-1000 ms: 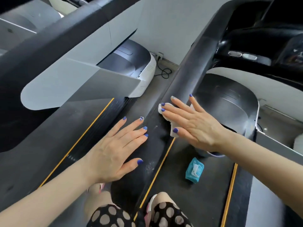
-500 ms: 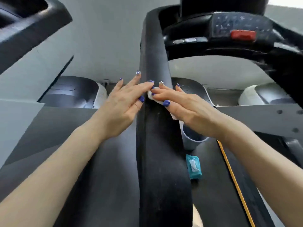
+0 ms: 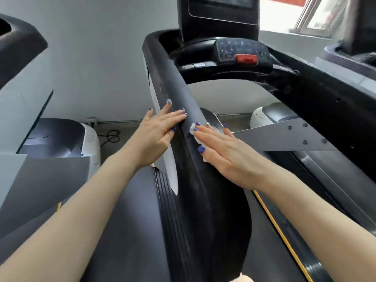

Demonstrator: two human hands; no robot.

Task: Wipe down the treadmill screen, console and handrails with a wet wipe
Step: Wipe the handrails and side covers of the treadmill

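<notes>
The black left handrail runs from the bottom centre up to the console, which has a keypad and a red stop button. The dark screen stands above it. My right hand lies flat with straight fingers on the rail's right side and presses a white wet wipe against it; only the wipe's edge shows. My left hand rests flat with straight fingers on the rail's left side, opposite the right hand.
The right handrail crosses the upper right. Below lies the belt with a yellow side stripe. Neighbouring treadmills stand left and right. A cable lies on the floor by the wall. A window is at the top right.
My view has tilted up, bringing the screen and window into sight. Both hands stay flat on the left handrail, the right one still pressing the wipe. The cup and wipes packet have dropped out of view.
</notes>
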